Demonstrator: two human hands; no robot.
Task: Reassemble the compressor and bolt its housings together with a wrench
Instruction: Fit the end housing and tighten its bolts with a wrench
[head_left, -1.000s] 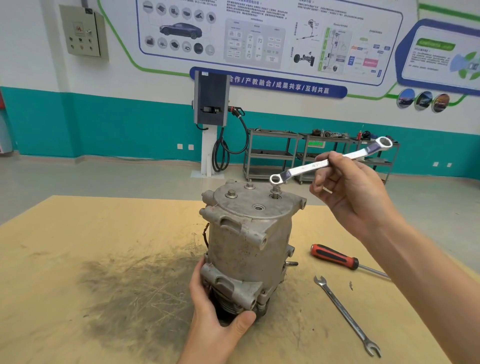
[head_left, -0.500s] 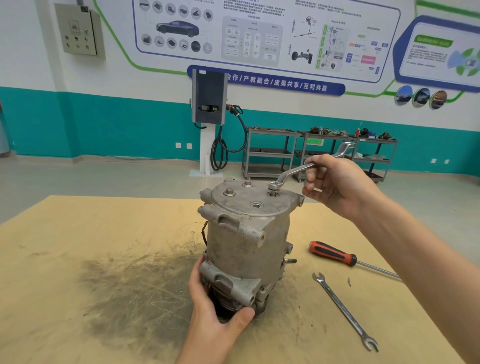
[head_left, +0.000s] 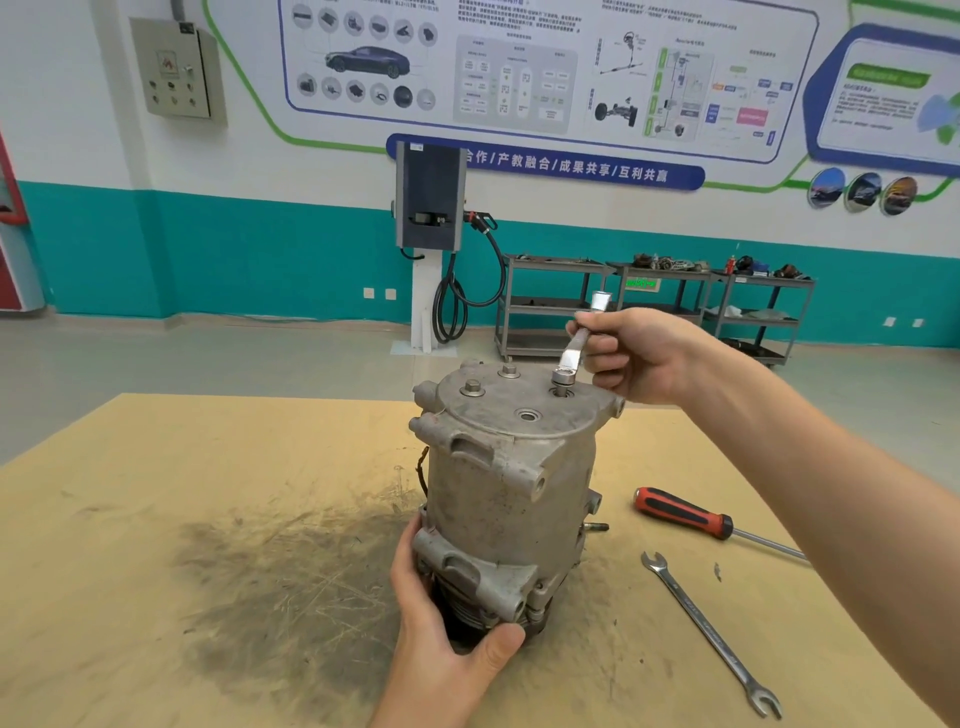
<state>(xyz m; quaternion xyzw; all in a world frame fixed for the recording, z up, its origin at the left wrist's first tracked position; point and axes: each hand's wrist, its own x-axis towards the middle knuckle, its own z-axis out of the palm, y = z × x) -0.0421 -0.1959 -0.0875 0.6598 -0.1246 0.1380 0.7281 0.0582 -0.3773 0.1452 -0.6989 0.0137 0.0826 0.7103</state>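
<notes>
My right hand (head_left: 639, 358) is closed around the shank of a ring wrench (head_left: 575, 348), fingers curled over it and thumb on the near side, with the wrench's lower ring seated on the bolt (head_left: 562, 382) at about two o'clock on the compressor's top plate and its free end sticking up and away toward twelve. My left hand (head_left: 441, 629) is wrapped around the foot of the compressor (head_left: 511, 499) at six o'clock, thumb pressed across the front of the lower housing and fingers round the left side, gripping the dark pulley end that meets the table (head_left: 156, 519). The compressor stands upright near the middle of the table, a grey cast body with mounting ears top and bottom. On its top plate I can see two more bolts (head_left: 474, 387) seated at roughly ten and twelve o'clock, and an open round port (head_left: 528, 414) near the plate's front (whether those bolts are fully down I cannot tell). A short stud pokes out of the body low on the right side. At three o'clock from the compressor lies a screwdriver (head_left: 685, 514) with a red and black handle, its shaft running off to the right under my forearm. Just nearer me, at about four o'clock, an open-ended spanner (head_left: 709, 631) lies flat, angled from upper left to lower right. A dark greasy smear (head_left: 291, 587) stains the table at eight o'clock. Beyond the table, at twelve, a charging post (head_left: 429, 208) with a coiled cable stands against the teal wall, with metal shelving carts (head_left: 654, 306) to its right.
</notes>
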